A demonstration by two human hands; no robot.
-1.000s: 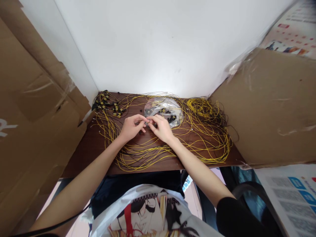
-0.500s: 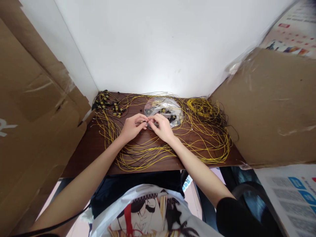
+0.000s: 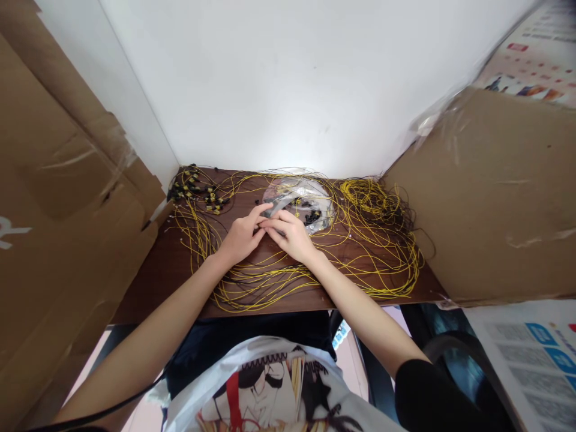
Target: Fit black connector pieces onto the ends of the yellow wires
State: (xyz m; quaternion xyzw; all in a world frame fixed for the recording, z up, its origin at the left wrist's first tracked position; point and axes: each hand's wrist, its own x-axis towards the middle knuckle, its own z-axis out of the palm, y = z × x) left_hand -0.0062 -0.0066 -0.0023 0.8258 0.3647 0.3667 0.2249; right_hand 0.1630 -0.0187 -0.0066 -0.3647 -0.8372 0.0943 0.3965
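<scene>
Over the middle of the brown table (image 3: 150,273), my left hand (image 3: 242,237) and my right hand (image 3: 291,235) meet at the fingertips. Both are closed in a pinch around something small that the fingers hide. Just behind them lies a clear plastic bag (image 3: 321,191) with small black and yellow parts in it. Thin yellow and black wires (image 3: 274,279) run in a wide loop around my hands and pass under my wrists. At the far left, a cluster of black and yellow connectors (image 3: 211,199) sits on the wires' ends.
A dense coil of yellow wire (image 3: 369,198) lies at the back right. Cardboard walls stand at the left (image 3: 67,198) and right (image 3: 499,204), and a white wall (image 3: 288,84) closes the back. A printed white cloth (image 3: 270,384) covers my lap.
Both hands have dipped slightly toward me and drawn closer together. The left fingers now overlap the right fingertips, and the small dark piece glimpsed between them before is hidden.
</scene>
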